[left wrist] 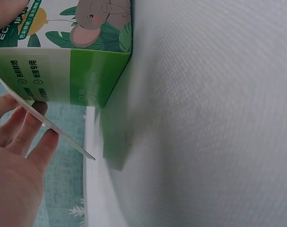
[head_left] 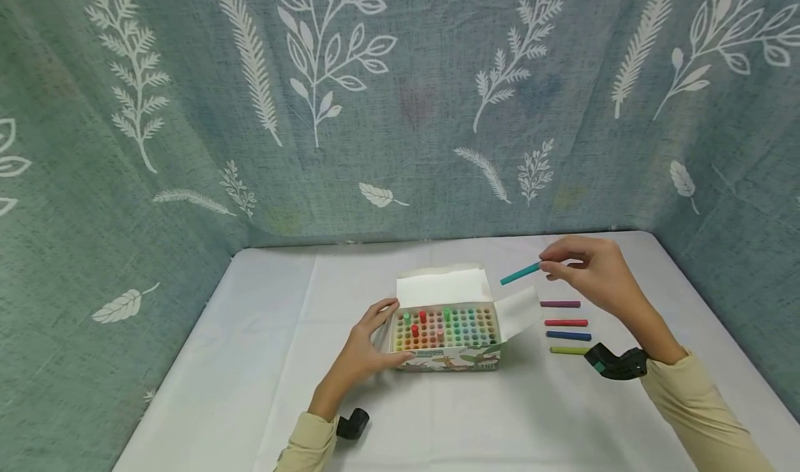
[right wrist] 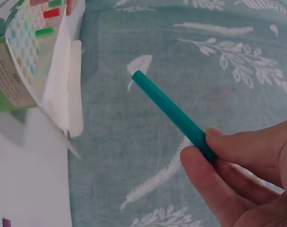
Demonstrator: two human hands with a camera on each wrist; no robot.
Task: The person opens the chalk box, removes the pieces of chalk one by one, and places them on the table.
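Fingers (right wrist: 200, 170) of my right hand (head_left: 590, 271) clamped on one end of a teal stick (right wrist: 169, 111), held in the air right of the open box (head_left: 450, 359), apart from it. My left hand (head_left: 362, 347) grips the box's left end, thumb on its front, other fingers at the side flap (left wrist: 49, 124). Box lid (head_left: 444, 288) up at back, right flap (head_left: 519, 314) sticking out. Green sticks (head_left: 446, 315) and reddish sticks (head_left: 415, 330) stand in the box's holes. On the worktop (head_left: 250, 389), right of the box, going back to front: purple stick (head_left: 560, 304), red stick (head_left: 566, 323), blue stick (head_left: 569, 335), yellow-green stick (head_left: 565, 350). Leaf-print cloth (head_left: 419, 104) hangs behind the box.
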